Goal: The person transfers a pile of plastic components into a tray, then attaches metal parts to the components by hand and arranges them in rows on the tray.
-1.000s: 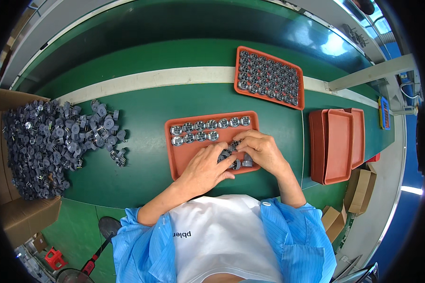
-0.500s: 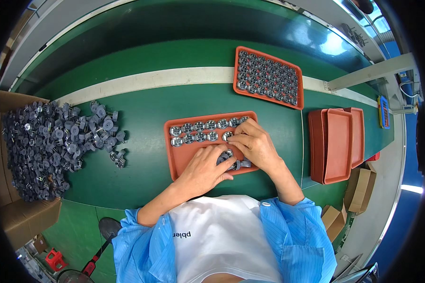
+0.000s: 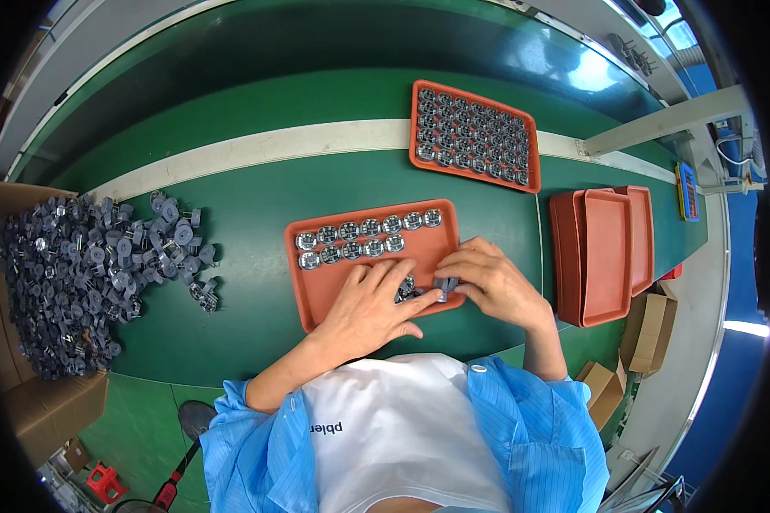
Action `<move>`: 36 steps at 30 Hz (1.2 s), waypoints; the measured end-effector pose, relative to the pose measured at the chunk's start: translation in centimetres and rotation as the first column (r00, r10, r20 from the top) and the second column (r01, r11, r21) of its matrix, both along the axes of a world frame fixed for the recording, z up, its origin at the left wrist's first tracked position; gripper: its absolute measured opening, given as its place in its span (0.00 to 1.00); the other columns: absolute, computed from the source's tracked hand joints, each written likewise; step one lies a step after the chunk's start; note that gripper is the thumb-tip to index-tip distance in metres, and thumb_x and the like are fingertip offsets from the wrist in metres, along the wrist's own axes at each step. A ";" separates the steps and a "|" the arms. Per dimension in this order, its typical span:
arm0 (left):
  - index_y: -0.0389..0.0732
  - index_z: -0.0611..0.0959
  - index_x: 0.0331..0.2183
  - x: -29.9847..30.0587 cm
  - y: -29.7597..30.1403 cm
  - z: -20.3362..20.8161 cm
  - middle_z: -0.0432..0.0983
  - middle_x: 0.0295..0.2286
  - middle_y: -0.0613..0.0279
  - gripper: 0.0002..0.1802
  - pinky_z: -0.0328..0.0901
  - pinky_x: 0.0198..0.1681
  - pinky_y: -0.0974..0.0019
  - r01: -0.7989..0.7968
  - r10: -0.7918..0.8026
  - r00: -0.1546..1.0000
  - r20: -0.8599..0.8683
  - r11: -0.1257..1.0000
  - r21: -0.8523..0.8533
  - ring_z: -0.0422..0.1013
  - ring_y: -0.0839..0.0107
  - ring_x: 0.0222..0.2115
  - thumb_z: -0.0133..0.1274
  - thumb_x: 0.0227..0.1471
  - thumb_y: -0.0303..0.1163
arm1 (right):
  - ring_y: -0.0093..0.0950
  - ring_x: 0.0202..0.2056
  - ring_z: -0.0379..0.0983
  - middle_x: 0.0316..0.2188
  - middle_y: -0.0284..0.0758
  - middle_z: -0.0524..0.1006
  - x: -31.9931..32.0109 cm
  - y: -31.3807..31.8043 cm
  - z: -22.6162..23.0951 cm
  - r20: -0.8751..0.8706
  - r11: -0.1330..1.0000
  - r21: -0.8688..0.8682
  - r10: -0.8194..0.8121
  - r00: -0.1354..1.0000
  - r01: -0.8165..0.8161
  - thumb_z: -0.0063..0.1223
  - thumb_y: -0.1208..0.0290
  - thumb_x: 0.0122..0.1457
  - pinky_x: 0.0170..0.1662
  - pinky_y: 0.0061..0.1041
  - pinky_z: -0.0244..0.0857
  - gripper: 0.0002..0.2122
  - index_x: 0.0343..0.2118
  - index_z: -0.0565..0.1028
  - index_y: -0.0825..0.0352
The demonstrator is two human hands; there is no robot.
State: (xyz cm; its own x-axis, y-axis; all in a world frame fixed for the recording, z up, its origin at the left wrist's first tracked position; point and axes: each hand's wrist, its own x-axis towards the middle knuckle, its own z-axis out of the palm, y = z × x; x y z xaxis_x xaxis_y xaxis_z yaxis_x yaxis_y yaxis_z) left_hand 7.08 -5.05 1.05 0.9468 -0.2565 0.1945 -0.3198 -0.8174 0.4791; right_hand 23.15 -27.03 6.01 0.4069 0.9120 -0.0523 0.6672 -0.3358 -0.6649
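Note:
An orange-red tray [image 3: 325, 295] lies in front of me with two rows of small round parts [image 3: 348, 231], their shiny metal faces up. My left hand [image 3: 364, 303] rests over the tray's near side with fingers spread. Under and beside those fingers are loose round parts [image 3: 405, 289], partly hidden. At the tray's near right corner, my right hand [image 3: 492, 286] is closed, thumb and fingers pinching a dark grey round part [image 3: 446, 284]. The tip of my left index finger reaches close to that part.
A big heap of loose grey parts [image 3: 103, 265] spills from a cardboard box [image 3: 56, 406] at the left. Farther back stands a filled orange-red tray [image 3: 530, 184]. Stacked trays [image 3: 607, 256] sit at the right, with open cardboard boxes [image 3: 646, 338] below them.
My right hand has left the second row and come down to the loose parts at the near right. The last part of that row now sits close beside its neighbour. The view has shifted slightly.

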 end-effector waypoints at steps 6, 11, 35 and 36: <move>0.61 0.82 0.62 0.0 -0.3 -0.7 0.72 0.58 0.56 0.36 0.64 0.48 0.55 0.052 -0.059 0.996 0.071 0.994 0.092 0.68 0.60 0.55 0.66 0.53 0.58 | 0.41 0.47 0.78 0.42 0.37 0.84 -0.6 0.7 -1.4 -0.011 0.999 0.044 -0.013 1.000 0.014 0.69 0.84 0.49 0.54 0.39 0.75 0.17 0.45 0.85 0.68; 0.58 0.83 0.61 -0.5 -0.4 -0.5 0.74 0.57 0.60 0.35 0.64 0.47 0.56 0.006 -0.014 0.997 0.073 0.994 0.105 0.69 0.61 0.54 0.66 0.53 0.56 | 0.42 0.45 0.80 0.40 0.39 0.84 -0.7 1.9 -2.4 -0.063 0.993 0.106 -0.046 0.997 0.052 0.68 0.83 0.53 0.50 0.39 0.76 0.12 0.41 0.84 0.71; 0.58 0.82 0.61 -0.8 0.1 -0.9 0.75 0.58 0.62 0.34 0.66 0.54 0.51 0.019 -0.020 1.000 0.023 0.999 0.030 0.69 0.59 0.57 0.66 0.53 0.52 | 0.40 0.40 0.78 0.35 0.38 0.82 -0.9 3.0 -4.2 0.290 0.943 0.243 -0.293 0.911 0.226 0.69 0.78 0.53 0.44 0.41 0.73 0.10 0.39 0.84 0.68; 0.58 0.83 0.61 -0.7 0.1 -0.9 0.75 0.58 0.62 0.34 0.66 0.54 0.51 0.024 -0.025 0.999 0.022 0.999 0.031 0.69 0.59 0.57 0.66 0.54 0.52 | 0.40 0.40 0.77 0.34 0.37 0.81 -0.9 3.0 -4.8 0.262 0.947 0.234 -0.278 0.924 0.218 0.70 0.77 0.53 0.45 0.42 0.71 0.11 0.39 0.84 0.67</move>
